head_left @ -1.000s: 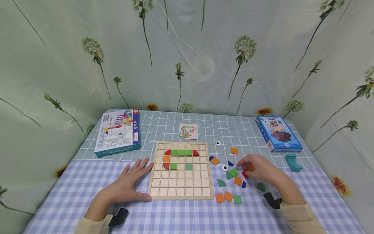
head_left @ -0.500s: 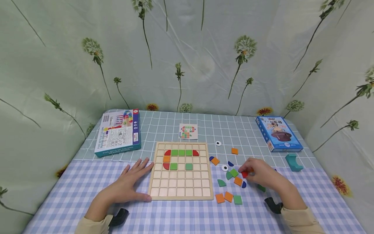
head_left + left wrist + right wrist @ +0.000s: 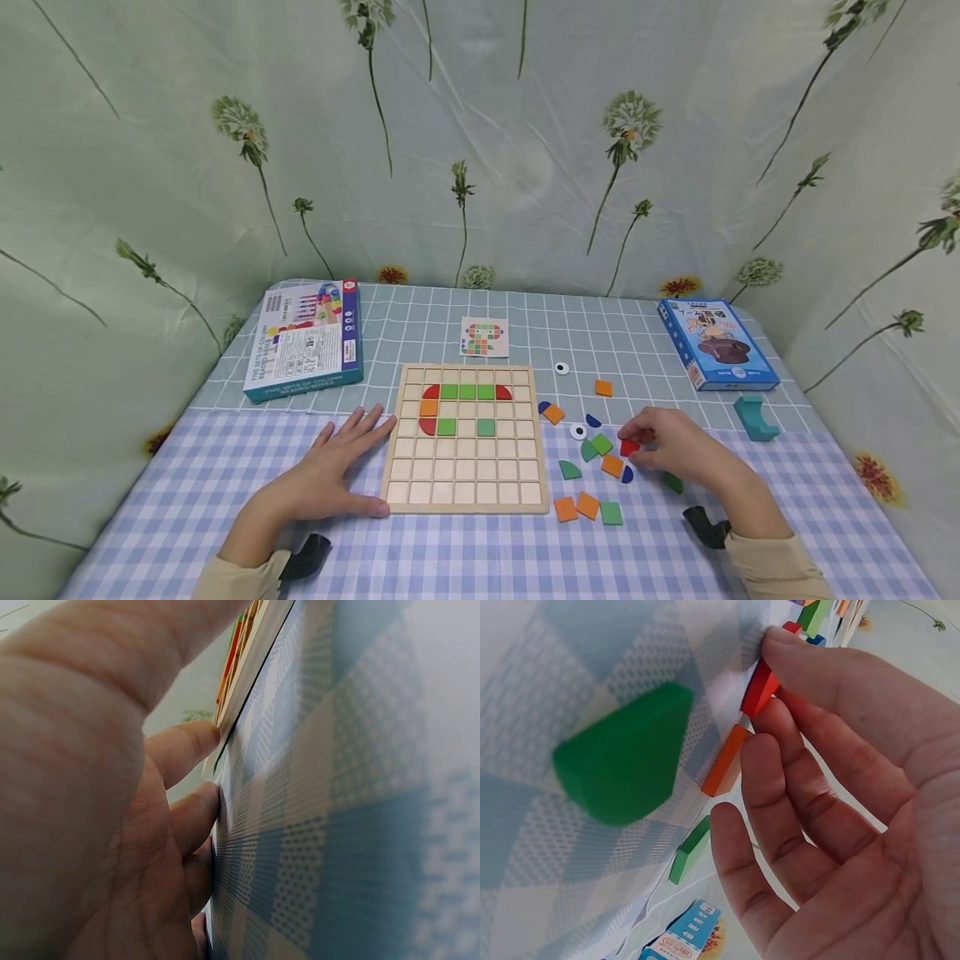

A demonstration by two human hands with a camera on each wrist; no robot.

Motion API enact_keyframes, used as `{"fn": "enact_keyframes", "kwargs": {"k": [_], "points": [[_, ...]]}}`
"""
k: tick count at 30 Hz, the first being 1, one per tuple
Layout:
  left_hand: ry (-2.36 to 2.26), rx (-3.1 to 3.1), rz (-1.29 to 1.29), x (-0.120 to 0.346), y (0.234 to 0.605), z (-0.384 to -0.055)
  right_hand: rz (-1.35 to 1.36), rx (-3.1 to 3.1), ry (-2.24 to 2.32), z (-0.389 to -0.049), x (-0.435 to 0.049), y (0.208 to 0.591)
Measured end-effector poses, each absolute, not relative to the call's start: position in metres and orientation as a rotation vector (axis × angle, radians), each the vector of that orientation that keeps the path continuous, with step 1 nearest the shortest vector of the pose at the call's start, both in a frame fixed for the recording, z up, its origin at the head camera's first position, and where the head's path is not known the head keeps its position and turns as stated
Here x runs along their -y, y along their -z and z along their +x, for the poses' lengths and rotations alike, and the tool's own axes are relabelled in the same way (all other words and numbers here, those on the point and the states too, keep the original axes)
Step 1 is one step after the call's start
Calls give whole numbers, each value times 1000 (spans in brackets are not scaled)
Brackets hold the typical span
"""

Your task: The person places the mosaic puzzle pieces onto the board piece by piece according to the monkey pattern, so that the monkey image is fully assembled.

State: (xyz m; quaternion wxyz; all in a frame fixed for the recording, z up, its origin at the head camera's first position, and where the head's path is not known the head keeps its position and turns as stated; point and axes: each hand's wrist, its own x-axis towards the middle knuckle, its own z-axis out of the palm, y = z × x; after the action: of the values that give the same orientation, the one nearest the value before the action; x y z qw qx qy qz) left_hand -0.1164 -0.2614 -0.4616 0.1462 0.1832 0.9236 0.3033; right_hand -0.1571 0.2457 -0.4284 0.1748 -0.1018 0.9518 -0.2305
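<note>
A wooden grid board lies in the middle of the table with red, green and orange tiles in its upper cells. My left hand lies flat and spread at its left side, thumb and fingertips touching the frame. Among the loose pieces to the right, my right hand pinches a red tile low over the cloth between thumb and index finger. The fingers partly cover its shape. Close by are an orange tile and a thick green piece.
A pattern card lies behind the board. Loose orange squares, green pieces and eye discs are scattered right of it. Boxes stand at back left and back right, with a teal block near the right box.
My right hand has shifted slightly right and toward me, and its thumb and index finger have closed on the red tile. The left hand and the board have stayed put.
</note>
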Motion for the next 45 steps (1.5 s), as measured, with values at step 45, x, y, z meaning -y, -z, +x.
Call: {"fn": "enact_keyframes", "kwargs": {"k": [45], "points": [[-866, -2652, 494, 263, 465, -117, -745, -2662, 677, -189, -161, 421]]}}
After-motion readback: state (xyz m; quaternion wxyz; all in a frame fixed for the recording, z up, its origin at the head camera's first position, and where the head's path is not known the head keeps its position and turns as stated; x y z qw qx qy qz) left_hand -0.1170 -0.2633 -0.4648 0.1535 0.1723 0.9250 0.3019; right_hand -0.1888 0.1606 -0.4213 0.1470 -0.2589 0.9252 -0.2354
